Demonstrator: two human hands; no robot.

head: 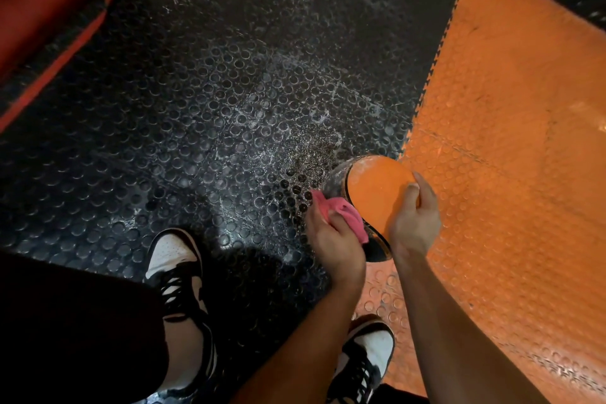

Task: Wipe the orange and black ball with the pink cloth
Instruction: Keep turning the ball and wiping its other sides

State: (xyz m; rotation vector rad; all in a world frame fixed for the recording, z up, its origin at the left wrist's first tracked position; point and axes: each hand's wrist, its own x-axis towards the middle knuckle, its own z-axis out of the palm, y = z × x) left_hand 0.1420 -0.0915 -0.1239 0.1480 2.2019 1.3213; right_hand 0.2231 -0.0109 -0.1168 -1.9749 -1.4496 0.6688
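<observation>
The orange and black ball (373, 188) is held above the floor, its orange panel facing up and dusty white marks on its far black side. My right hand (414, 223) grips the ball's right side, thumb on the orange panel. My left hand (334, 241) holds the bunched pink cloth (341, 211) and presses it against the ball's lower left, over the black part. The ball's underside is hidden by both hands.
Below lies a black studded rubber floor (213, 108) smeared with white dust, joined on the right to orange studded tiles (508, 141). A red padded object (42, 0) sits at the upper left. My two black and white shoes (178, 275) (364, 361) stand on the floor.
</observation>
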